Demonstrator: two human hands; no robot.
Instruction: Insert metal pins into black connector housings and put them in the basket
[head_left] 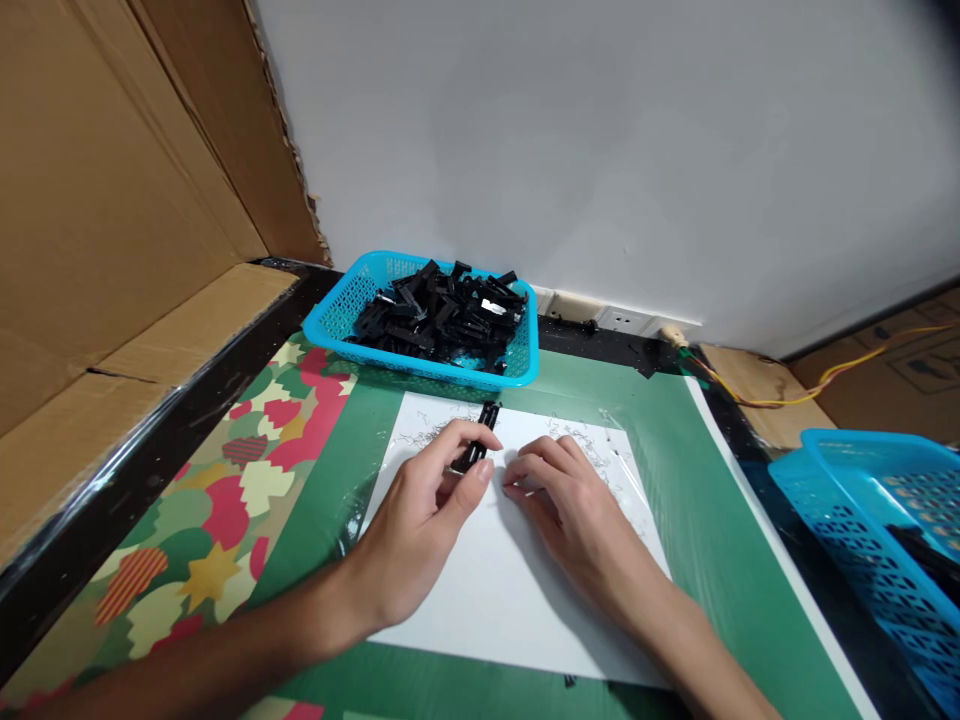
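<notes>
A tall brown cardboard panel (90, 150) stands at the left, with a cardboard flap (150, 345) lying along its foot; a pale grey wall (562, 150) fills the far side; low on it are white socket plates (621, 319), with a cream plug (671, 336) at their right end; yellow and reddish wires (825, 378) trail right past a cardboard box (915, 365); a green cover (750, 560) lies over the dark tabletop (289, 300), with a colourful patterned strip (225, 510) at left.

1. Moderate, diffuse indoor light; far wall (585, 150) dull grey;
2. soft shadow on the white paper (450, 600) beside the right hand (574, 495); streaky glare on the green sheet (697, 490);
3. wide-angle stretching toward the edges; far right corner darkened, blurred.
</notes>
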